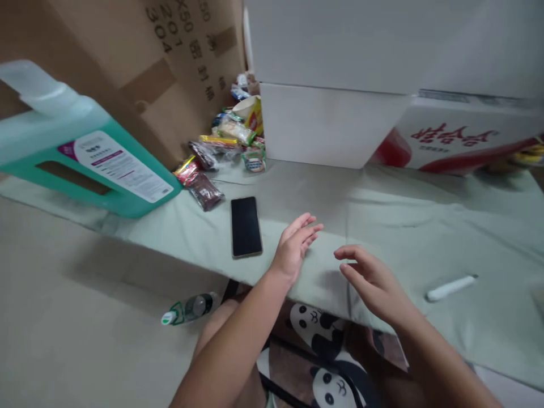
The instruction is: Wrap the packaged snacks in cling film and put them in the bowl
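Note:
My left hand (296,243) hovers at the middle of the cloth-covered table (382,221), fingers stretched out and slightly apart, holding nothing. Just left of it a dark-screened smartphone (246,228) lies flat, not touched. My right hand (369,279) is over the table's front edge, thumb and fingers curved with a gap between them and nothing inside. To the right of that hand a white pen-like tool (451,288) with a dark tip lies on the cloth; its exact kind I cannot tell.
A large jug of green liquid (127,161) stands at the left. Wrapped snacks (229,133) are heaped beside a cardboard box (127,62). White boxes (314,124) and a red-and-white carton (454,136) line the back. A plastic bottle (191,309) lies below the table edge.

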A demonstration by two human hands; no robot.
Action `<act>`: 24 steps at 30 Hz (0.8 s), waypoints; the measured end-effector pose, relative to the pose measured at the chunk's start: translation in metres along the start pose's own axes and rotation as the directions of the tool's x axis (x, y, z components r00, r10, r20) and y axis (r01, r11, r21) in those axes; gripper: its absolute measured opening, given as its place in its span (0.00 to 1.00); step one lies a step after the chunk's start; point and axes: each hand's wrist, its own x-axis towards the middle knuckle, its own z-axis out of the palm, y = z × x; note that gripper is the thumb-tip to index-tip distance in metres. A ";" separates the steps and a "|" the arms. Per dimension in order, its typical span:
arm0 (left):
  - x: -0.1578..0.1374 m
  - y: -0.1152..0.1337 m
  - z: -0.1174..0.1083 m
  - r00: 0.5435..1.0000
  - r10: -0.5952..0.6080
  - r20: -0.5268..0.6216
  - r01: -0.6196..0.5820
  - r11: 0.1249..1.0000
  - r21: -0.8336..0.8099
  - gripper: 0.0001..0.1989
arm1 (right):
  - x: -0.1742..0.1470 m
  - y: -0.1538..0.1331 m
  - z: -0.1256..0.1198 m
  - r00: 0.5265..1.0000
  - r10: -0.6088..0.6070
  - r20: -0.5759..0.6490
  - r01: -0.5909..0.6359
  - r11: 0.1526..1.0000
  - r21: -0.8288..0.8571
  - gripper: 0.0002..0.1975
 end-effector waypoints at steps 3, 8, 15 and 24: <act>0.014 0.029 -0.017 0.997 0.079 0.015 -0.078 0.994 -0.076 0.20 | 0.032 -0.014 0.019 0.999 -0.034 0.037 0.036 0.999 -0.036 0.13; 0.025 0.064 -0.052 0.990 0.138 -0.015 -0.138 0.972 -0.190 0.17 | 0.094 -0.044 0.057 0.979 -0.159 0.130 0.172 0.980 -0.097 0.11; 0.032 0.110 -0.081 0.983 0.179 -0.051 -0.186 0.953 -0.238 0.18 | 0.173 -0.082 0.105 0.922 -0.354 0.158 0.370 0.925 -0.085 0.10; 0.182 0.210 -0.101 0.920 0.391 -0.009 -0.391 0.920 -0.005 0.13 | 0.299 -0.125 0.152 0.852 -0.523 -0.024 0.511 0.840 -0.185 0.07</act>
